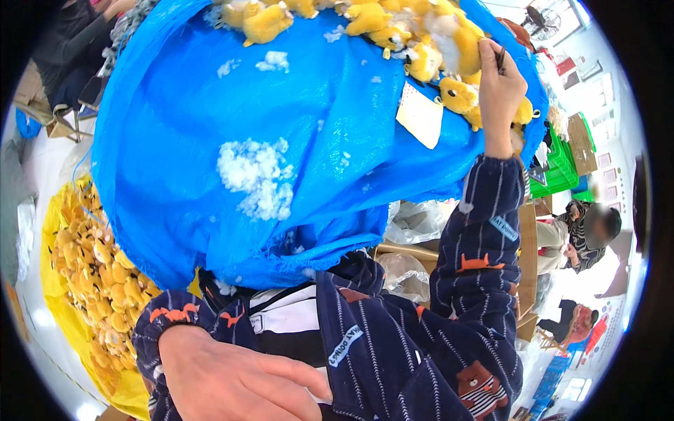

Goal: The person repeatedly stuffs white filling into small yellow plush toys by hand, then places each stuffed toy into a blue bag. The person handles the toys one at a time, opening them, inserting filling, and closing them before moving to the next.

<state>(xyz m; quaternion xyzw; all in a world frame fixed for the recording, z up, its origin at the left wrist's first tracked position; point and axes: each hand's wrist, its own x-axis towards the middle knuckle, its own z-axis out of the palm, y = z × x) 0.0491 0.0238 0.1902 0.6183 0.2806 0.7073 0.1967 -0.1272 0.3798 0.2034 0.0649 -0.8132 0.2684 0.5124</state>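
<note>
**Plush heaped on the blue sheet, finished share unclear**

At two o'clock I have the right hand (502,84) closed in a pinch on a dark slim tool (500,62); I can't make out its kind. Its fingertips are at the edge of a yellow plush piece (469,50), on the outer side of the heap of yellow plush (368,17) that runs from twelve to two o'clock. The left hand (239,379), at seven o'clock, lies back up in front of the jacket, fingers close together and slightly bent; I can't tell whether anything is under it.

As for progress, I judge many heap pieces to be filled out, since they look rounded and some show eyes. White fluff lies among them, so I can't say any is finished. Loose stuffing (256,175) at ten o'clock on the blue sheet (161,140) looks unused to me. Between eight and nine o'clock, a yellow sheet (56,281) bears a large pile of orange-yellow pieces (105,281); whether those are done or waiting, I can't tell.
</note>
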